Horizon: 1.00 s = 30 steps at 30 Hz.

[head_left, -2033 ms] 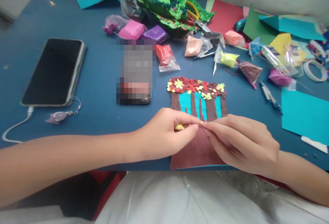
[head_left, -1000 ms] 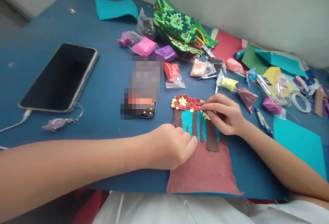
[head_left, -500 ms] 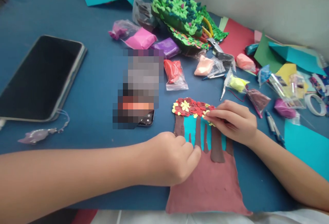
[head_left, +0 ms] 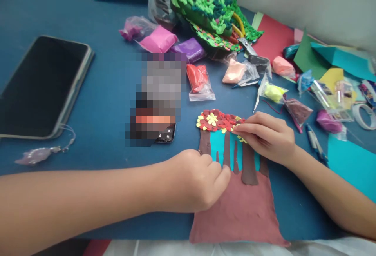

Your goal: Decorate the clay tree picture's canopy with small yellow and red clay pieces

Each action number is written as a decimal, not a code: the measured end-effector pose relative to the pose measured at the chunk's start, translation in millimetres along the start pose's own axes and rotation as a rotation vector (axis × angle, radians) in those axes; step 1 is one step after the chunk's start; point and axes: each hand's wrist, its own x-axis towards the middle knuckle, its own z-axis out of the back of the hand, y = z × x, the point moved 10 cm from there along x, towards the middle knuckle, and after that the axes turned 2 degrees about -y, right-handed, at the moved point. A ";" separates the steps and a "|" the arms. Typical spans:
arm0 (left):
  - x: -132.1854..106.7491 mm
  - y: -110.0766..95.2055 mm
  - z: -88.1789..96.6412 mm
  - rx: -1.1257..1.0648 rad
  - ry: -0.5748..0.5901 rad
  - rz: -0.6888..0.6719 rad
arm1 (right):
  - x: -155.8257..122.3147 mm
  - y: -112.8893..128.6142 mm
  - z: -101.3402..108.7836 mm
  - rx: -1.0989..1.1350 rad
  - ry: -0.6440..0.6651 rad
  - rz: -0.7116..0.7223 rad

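Note:
A clay picture (head_left: 232, 216) lies in front of me, with a reddish-brown ground, dark brown tree trunks (head_left: 249, 166) and a turquoise backing. Small red, maroon and yellow clay flowers (head_left: 212, 119) cover its top edge. My right hand (head_left: 268, 136) is closed in a pinch at the right part of these flowers; whatever its fingertips hold is too small or hidden to name. Resting over the picture's left side, my left hand (head_left: 199, 179) is curled into a fist near the trunks. Its palm side is hidden, so I cannot see whether anything is inside.
A large phone or tablet (head_left: 44, 87) lies left, beside a charm (head_left: 37, 156). A partly blurred phone (head_left: 167, 134) sits nearer. Behind are bagged clay (head_left: 197, 77), a green clay piece (head_left: 208, 3), a compass (head_left: 257, 95), coloured papers (head_left: 274, 40), a pen (head_left: 315, 142) and tape (head_left: 364, 115).
The view has shifted slightly, so background things sit a little differently in it. Both hands stay in nearly the same place on the picture, with the right fingertips still at the flowers.

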 end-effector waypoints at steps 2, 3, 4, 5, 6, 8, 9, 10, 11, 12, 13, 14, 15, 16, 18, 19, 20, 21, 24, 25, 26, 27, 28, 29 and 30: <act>0.2 0.0 0.4 -0.013 0.005 0.002 | 0.0 0.1 -0.5 -0.004 0.006 0.001; 0.3 -0.2 0.3 -0.018 0.010 0.000 | -0.1 0.3 -0.5 -0.003 0.007 0.005; 0.4 -0.3 0.3 -0.020 0.012 -0.002 | -0.2 0.3 -0.7 -0.001 0.007 0.008; 0.4 -0.3 -0.5 -0.021 0.021 -0.004 | -0.2 0.3 -1.0 0.002 0.010 0.012; 0.4 -0.1 -0.1 -0.019 0.015 -0.004 | -0.1 0.2 -1.5 0.006 0.014 0.015; 0.2 0.1 -0.4 -0.012 0.011 -0.007 | 0.5 0.4 -2.1 0.020 0.023 0.026; 0.1 0.3 -0.3 -0.006 0.006 -0.007 | 1.0 0.4 -2.0 0.032 0.027 0.030; 0.0 0.3 -0.6 -0.001 0.008 -0.008 | 1.5 0.3 -1.6 0.047 0.031 0.030; 0.0 0.2 -0.6 0.005 0.006 -0.009 | 1.9 0.1 -1.4 0.066 0.039 0.025; 0.0 0.0 -1.0 0.010 0.011 -0.011 | 2.2 -0.3 -1.0 0.090 0.048 0.017; 0.1 -0.3 -1.5 0.013 0.017 -0.012 | 2.4 -0.8 0.0 0.113 0.051 0.007; 0.2 -0.5 -1.8 0.014 0.021 -0.013 | 2.4 -1.1 1.7 0.129 0.046 -0.001; 0.3 -0.8 -2.1 0.013 0.025 -0.015 | 2.1 -0.9 4.0 0.138 0.033 -0.003; 0.3 -1.0 -2.2 0.012 0.027 -0.015 | 1.7 -0.7 6.3 0.137 0.018 -0.002; 0.4 -1.1 -2.4 0.012 0.027 -0.016 | 0.4 -0.3 9.0 0.114 -0.003 0.004; 0.4 -1.2 -2.4 0.012 0.025 -0.018 | -0.4 0.2 8.4 0.102 0.001 0.013; 0.3 -1.4 -2.8 0.012 0.027 -0.023 | -1.2 0.8 6.7 0.094 0.014 0.022; 0.2 -1.7 -3.1 0.012 0.029 -0.028 | -2.0 1.3 4.8 0.089 0.028 0.032; 0.0 -2.1 -2.5 0.013 0.026 -0.042 | -4.0 2.0 1.8 0.093 0.046 0.054; 0.1 -2.2 -2.2 0.016 0.027 -0.046 | -4.5 1.3 2.7 0.099 0.035 0.051; 0.3 -2.5 -2.1 0.019 0.031 -0.051 | -4.9 0.2 4.7 0.103 0.013 0.044; 0.7 -2.7 -1.6 0.020 0.033 -0.055 | -5.4 -1.0 7.0 0.106 -0.010 0.036; 1.3 -2.9 -0.6 0.021 0.031 -0.059 | -5.9 -2.2 9.0 0.106 -0.030 0.026; 2.0 -3.4 0.0 0.021 0.036 -0.065 | -6.4 -2.9 10.3 0.102 -0.043 0.020; 2.8 -4.0 0.2 0.022 0.045 -0.071 | -6.8 -3.0 10.6 0.092 -0.047 0.019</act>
